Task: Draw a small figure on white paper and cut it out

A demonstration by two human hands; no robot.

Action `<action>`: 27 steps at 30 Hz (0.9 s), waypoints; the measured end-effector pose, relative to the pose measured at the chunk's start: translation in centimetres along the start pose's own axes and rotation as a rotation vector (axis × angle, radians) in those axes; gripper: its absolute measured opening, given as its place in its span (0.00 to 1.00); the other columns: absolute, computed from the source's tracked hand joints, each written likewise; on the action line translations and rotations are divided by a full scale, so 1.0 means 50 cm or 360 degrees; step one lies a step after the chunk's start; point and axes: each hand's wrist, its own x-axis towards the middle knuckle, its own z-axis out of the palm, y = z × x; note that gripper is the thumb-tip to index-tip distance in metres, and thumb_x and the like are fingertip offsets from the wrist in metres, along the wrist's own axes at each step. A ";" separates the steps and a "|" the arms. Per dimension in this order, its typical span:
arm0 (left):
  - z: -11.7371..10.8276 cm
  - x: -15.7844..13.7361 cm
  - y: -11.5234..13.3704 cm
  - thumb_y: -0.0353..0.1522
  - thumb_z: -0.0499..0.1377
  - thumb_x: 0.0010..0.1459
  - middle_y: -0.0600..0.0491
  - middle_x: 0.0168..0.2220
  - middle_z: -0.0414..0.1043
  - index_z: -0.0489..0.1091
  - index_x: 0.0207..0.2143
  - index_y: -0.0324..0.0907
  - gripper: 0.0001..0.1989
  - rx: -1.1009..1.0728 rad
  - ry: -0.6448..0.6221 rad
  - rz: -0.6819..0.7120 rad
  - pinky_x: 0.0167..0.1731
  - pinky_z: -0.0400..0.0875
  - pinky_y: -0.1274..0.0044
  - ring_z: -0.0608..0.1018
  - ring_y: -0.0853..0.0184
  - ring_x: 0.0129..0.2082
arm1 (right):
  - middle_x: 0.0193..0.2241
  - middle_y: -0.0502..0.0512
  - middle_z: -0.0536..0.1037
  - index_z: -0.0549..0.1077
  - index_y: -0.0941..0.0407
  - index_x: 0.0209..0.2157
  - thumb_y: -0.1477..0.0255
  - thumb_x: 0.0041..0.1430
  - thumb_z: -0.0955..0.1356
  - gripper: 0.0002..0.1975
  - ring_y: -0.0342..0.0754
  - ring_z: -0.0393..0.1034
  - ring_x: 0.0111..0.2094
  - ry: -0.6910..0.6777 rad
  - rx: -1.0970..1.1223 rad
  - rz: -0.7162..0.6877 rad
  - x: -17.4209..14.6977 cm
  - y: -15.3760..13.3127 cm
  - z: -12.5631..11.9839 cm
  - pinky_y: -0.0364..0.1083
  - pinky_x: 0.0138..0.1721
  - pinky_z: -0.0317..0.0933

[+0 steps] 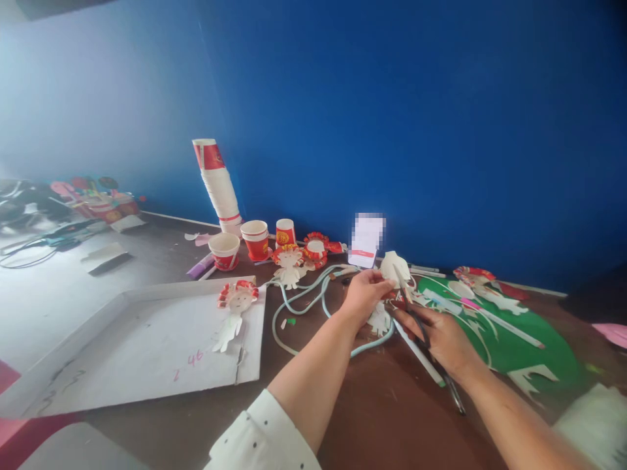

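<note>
My left hand (363, 295) is closed, pinching a white paper piece (393, 266) between thumb and fingers. Scissors (451, 385) with dark handles sit in my closed right hand (448, 343), their blades pointing up at the paper's lower edge. How far apart the blades are is hard to make out. Beneath the hands lies another white paper cutout (379, 320), partly covered. A marker (420, 356) rests on the table just left of my right hand. A pale blue cable (280, 320) loops beside and below my left hand.
A shallow white box lid (161, 339) holds a paper figure with a red fringe (238, 297). Paper cups (224, 251) and a tall cup stack (219, 189) stand near the blue wall. A phone (366, 238) leans there. Scraps and pens cover a green sheet (543, 326).
</note>
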 end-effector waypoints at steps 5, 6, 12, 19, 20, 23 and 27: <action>-0.003 0.004 0.000 0.28 0.67 0.47 0.55 0.24 0.71 0.71 0.30 0.37 0.08 0.0031 0.0078 0.0020 0.28 0.67 0.80 0.70 0.76 0.21 | 0.28 0.51 0.82 0.80 0.52 0.47 0.51 0.51 0.71 0.26 0.53 0.75 0.33 -0.0095 0.0089 0.0045 -0.002 0.002 0.001 0.45 0.34 0.67; -0.004 0.005 0.000 0.28 0.67 0.47 0.55 0.24 0.70 0.71 0.30 0.37 0.08 0.0022 0.0096 0.0020 0.28 0.67 0.81 0.70 0.77 0.20 | 0.29 0.51 0.82 0.80 0.51 0.47 0.51 0.52 0.71 0.25 0.52 0.75 0.33 -0.0115 0.0111 0.0047 -0.002 0.002 0.001 0.44 0.34 0.66; -0.009 0.010 -0.002 0.29 0.66 0.47 0.53 0.27 0.72 0.71 0.32 0.36 0.10 -0.0019 0.0093 -0.0004 0.27 0.66 0.81 0.71 0.77 0.22 | 0.26 0.49 0.79 0.80 0.50 0.43 0.53 0.53 0.70 0.21 0.48 0.71 0.27 -0.0161 0.0220 0.0162 -0.004 0.012 0.003 0.43 0.28 0.64; -0.006 0.002 0.009 0.31 0.68 0.46 0.52 0.29 0.73 0.71 0.33 0.37 0.12 -0.0004 0.0099 -0.0045 0.25 0.65 0.82 0.72 0.76 0.22 | 0.29 0.50 0.78 0.79 0.50 0.46 0.54 0.54 0.70 0.21 0.48 0.70 0.31 -0.0155 0.0292 0.0133 -0.004 0.018 0.005 0.42 0.29 0.63; -0.005 0.001 0.010 0.31 0.68 0.47 0.52 0.28 0.73 0.70 0.33 0.37 0.12 0.0005 0.0112 -0.0058 0.25 0.65 0.82 0.72 0.75 0.23 | 0.28 0.49 0.78 0.79 0.50 0.46 0.54 0.54 0.71 0.21 0.48 0.70 0.30 -0.0149 0.0285 0.0133 -0.004 0.017 0.005 0.42 0.29 0.62; -0.002 0.000 0.010 0.28 0.66 0.49 0.52 0.28 0.73 0.70 0.32 0.37 0.09 0.0009 0.0128 -0.0054 0.27 0.67 0.82 0.73 0.75 0.23 | 0.26 0.49 0.77 0.80 0.51 0.44 0.54 0.53 0.71 0.21 0.46 0.69 0.28 -0.0138 0.0267 0.0144 -0.006 0.017 0.004 0.41 0.28 0.61; 0.000 0.001 0.005 0.26 0.64 0.50 0.52 0.28 0.74 0.70 0.33 0.36 0.07 -0.0011 0.0115 -0.0028 0.30 0.70 0.81 0.74 0.75 0.23 | 0.24 0.47 0.75 0.79 0.50 0.47 0.54 0.54 0.70 0.22 0.45 0.66 0.25 -0.0134 0.0260 0.0186 -0.002 0.026 0.006 0.41 0.26 0.59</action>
